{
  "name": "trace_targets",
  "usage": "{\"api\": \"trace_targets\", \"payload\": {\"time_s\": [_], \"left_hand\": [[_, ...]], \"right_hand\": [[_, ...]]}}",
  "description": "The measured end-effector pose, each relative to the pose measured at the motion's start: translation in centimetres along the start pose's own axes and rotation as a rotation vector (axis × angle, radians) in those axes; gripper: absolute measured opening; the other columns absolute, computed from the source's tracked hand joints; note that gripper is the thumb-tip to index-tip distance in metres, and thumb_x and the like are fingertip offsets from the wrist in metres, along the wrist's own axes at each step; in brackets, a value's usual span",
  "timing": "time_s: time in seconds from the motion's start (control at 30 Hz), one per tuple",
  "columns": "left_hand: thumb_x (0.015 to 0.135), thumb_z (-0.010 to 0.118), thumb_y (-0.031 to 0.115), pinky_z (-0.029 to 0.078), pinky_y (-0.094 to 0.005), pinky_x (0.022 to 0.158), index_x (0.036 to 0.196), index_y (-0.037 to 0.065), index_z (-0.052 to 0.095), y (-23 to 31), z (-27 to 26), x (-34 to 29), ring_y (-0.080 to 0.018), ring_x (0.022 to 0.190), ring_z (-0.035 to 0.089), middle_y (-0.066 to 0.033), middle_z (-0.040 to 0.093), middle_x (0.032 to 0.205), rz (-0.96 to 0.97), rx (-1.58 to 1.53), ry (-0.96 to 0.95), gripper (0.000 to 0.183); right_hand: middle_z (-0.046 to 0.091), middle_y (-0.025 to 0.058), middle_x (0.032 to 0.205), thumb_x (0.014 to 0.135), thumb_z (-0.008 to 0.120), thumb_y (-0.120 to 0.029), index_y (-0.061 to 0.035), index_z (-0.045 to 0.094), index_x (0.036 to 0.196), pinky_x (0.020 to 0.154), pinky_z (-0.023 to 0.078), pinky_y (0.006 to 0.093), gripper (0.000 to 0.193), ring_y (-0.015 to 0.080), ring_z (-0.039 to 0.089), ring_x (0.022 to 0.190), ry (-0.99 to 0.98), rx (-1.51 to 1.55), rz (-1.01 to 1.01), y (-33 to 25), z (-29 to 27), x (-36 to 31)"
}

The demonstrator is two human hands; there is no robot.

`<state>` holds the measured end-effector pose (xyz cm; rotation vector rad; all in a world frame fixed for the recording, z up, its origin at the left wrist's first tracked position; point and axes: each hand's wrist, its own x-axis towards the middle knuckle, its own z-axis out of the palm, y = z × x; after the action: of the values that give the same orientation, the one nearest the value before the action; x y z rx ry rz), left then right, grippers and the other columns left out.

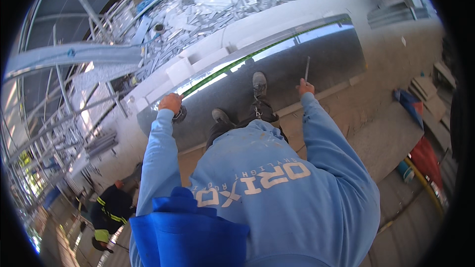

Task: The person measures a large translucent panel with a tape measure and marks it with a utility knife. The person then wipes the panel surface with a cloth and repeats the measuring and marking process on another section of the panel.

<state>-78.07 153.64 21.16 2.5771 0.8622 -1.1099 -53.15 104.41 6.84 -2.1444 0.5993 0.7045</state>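
Observation:
Beneath me lies a long, shiny dark-grey sheet [292, 64], with both my shoes [259, 84] on it. A thin green strip [232, 67] runs along its far side from the left toward the upper right. At the strip's left end, my left hand [170, 103] is closed; what lies in its fingers is hidden. A dark rounded thing [180, 114] shows just below that hand, too unclear to name. My right hand [305, 87] is closed round a slim grey stick-like tool [308, 69], which points away from me over the sheet.
White blocks [180, 70] stand along the sheet's far edge. Beyond them lies a heap of metal offcuts [213, 7]. Scaffold-like metal bars [54, 74] fill the left side. A co-worker in dark clothing [109, 212] bends at lower left. Flat boards [428, 91] lie at the right.

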Motion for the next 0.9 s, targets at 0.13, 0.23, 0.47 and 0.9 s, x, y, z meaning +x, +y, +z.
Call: {"api": "trace_targets", "payload": {"time_s": [0.13,0.23,0.47,0.9], "left_hand": [[0.092,0.043,0.044,0.047,-0.0432,0.086,0.099,0.005,0.066,-5.1,1.6,-0.1,-0.0349,0.100,0.060,-0.0181,0.064,0.104,-0.074,-0.067,-0.046,0.046],[0.092,0.043,0.044,0.047,-0.0422,0.087,0.102,0.006,0.065,-8.0,2.0,0.1,-0.0350,0.101,0.060,-0.0192,0.063,0.107,-0.001,-0.103,-0.090,0.045],[0.092,0.045,0.043,0.047,-0.0428,0.088,0.102,0.005,0.064,-21.1,15.5,9.1,-0.0321,0.103,0.060,-0.0164,0.064,0.105,0.027,-0.263,-0.064,0.044],[0.094,0.040,0.043,0.049,-0.0436,0.085,0.106,0.010,0.061,-30.2,32.0,27.4,-0.0317,0.103,0.060,-0.0144,0.062,0.109,-0.066,-0.218,-0.185,0.041]], "right_hand": [[0.068,0.0129,0.074,0.087,0.054,-0.043,0.0035,0.066,0.079,0.069,0.048,0.0366,0.048,0.0228,0.064,0.070,0.126,-0.050,-0.006,1.9,3.0,-0.9],[0.066,0.0142,0.071,0.087,0.053,-0.044,0.0024,0.066,0.079,0.068,0.048,0.0374,0.049,0.0246,0.063,0.068,0.190,-0.051,-0.017,2.3,6.5,-4.5],[0.062,0.0189,0.071,0.092,0.044,-0.039,0.0012,0.061,0.080,0.066,0.046,0.0410,0.045,0.0332,0.061,0.070,0.136,-0.397,-0.298,3.3,22.8,-19.3],[0.061,0.0112,0.075,0.091,0.040,-0.003,-0.0099,0.029,0.139,0.068,0.047,0.0362,0.050,0.0257,0.061,0.068,-0.338,-0.410,-0.329,13.2,47.8,-30.4]]}}
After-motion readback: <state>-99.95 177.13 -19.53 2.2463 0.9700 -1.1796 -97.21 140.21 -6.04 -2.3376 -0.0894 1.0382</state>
